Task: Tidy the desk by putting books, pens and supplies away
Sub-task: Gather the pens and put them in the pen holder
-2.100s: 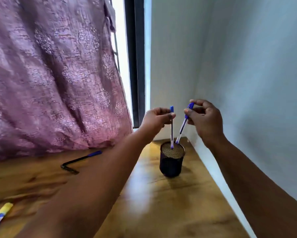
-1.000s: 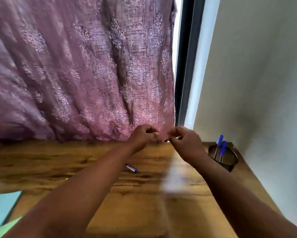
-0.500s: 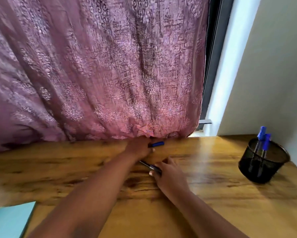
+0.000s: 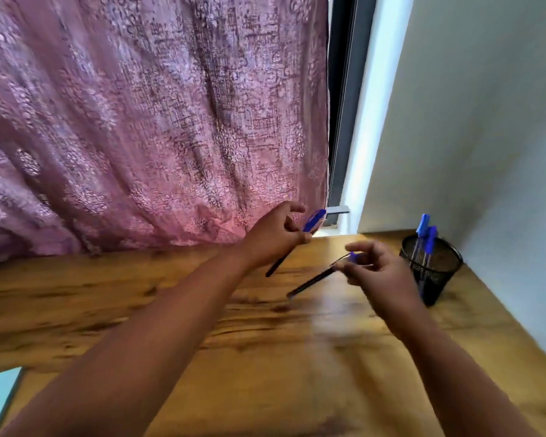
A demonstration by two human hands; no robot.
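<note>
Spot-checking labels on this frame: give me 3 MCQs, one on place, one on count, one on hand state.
1. Where does the cup stand on the desk?
A. far right corner, by the wall
B. near left edge
C. under the curtain, at the middle

2. How many pens stand in the cup?
A. none
B. two
C. five

3. What is the left hand doing?
A. lying flat on the desk
B. holding a pen
C. pulling the curtain

Key:
1 A: the cup sits at the right end, where the desk meets the wall.
2 B: two blue caps stick out of it.
3 B: its fingers grip the left pen above the desk; the right hand holds another, the right pen.
</note>
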